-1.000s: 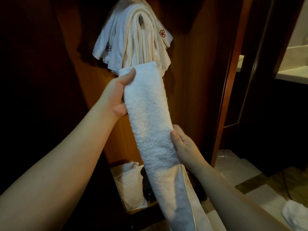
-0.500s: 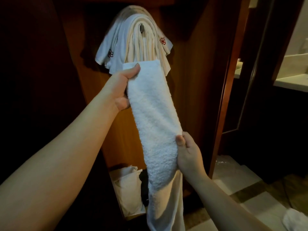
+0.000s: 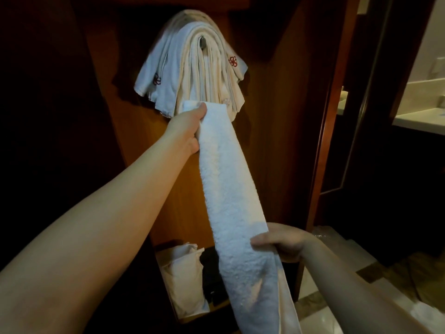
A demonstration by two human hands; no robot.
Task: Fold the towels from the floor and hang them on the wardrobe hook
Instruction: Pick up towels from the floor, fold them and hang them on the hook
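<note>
Left hand (image 3: 190,127) grips towel (image 3: 228,189) top, now raised nearer hung towels (image 3: 192,66); right hand (image 3: 281,242) pinches it, now lower down.

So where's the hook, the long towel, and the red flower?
hook (image 3: 203,42), head view, on the dark metal showing between the hung towels.
long towel (image 3: 228,179), head view, on its middle, between the two hands.
red flower (image 3: 233,61), head view, on the stitched mark, right side.
</note>
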